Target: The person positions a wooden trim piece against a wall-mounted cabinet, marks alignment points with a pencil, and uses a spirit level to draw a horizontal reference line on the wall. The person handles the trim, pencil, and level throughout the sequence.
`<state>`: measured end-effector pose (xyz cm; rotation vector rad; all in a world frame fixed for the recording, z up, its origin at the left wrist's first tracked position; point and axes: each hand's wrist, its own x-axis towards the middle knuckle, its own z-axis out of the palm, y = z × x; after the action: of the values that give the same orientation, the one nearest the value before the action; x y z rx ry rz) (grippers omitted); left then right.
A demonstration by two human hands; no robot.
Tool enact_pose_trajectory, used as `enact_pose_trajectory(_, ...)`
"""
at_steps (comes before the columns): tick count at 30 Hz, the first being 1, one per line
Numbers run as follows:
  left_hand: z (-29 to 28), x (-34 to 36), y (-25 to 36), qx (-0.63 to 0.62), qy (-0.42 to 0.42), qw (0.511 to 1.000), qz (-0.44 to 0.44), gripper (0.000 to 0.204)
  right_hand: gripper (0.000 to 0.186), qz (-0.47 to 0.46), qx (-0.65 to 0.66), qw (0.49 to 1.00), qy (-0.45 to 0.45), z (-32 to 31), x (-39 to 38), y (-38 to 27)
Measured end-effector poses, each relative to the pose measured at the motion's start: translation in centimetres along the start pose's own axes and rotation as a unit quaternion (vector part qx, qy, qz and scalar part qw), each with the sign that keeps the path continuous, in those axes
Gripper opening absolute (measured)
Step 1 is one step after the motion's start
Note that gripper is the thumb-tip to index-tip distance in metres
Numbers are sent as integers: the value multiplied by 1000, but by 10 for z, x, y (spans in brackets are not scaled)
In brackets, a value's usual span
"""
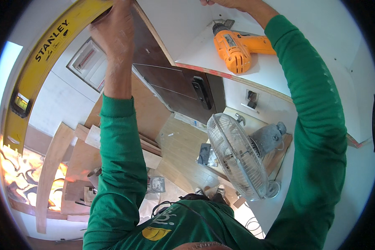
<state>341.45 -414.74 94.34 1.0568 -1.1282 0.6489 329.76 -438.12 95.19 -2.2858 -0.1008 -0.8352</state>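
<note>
My raised left hand is wrapped round the end of a long yellow spirit level, which runs down along the left side of the view. A vial window shows near the level's lower part. At the top edge, my right hand is partly cut off inside a white cabinet; its fingers are pinched together, and a small dark thing at their tips is too hidden to name. Below that hand an orange cordless drill lies on the cabinet's white board. By the drill's chuck sits a small metal piece.
A metal-caged fan stands below the cabinet, next to my right arm. Beyond it is a dark door with a black handle. Wooden boards lean at the left. A wall socket sits under the cabinet's edge.
</note>
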Motion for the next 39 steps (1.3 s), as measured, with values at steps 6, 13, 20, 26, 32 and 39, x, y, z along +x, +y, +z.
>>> enact_pose_trajectory(6,-16,2,8,-9,18,999,29,25,34,139,138,977,-87,-35,-18,12)
enact_pose_trajectory(13,-174,-51,73,-94,57,994,11,28,38,68,182,977,85,-71,-37,16)
enact_pose_trajectory(20,-331,-132,119,15,154,988,-12,32,44,61,187,978,69,-77,8,29)
enact_pose_trajectory(26,-372,-150,179,-56,81,990,-97,36,27,18,269,959,90,-98,34,64)
enact_pose_trajectory(32,-349,-146,155,27,123,979,-163,38,30,-4,318,912,259,-43,57,57)
enact_pose_trajectory(39,-288,-149,123,-21,59,952,-300,24,36,3,221,935,278,-29,57,67)
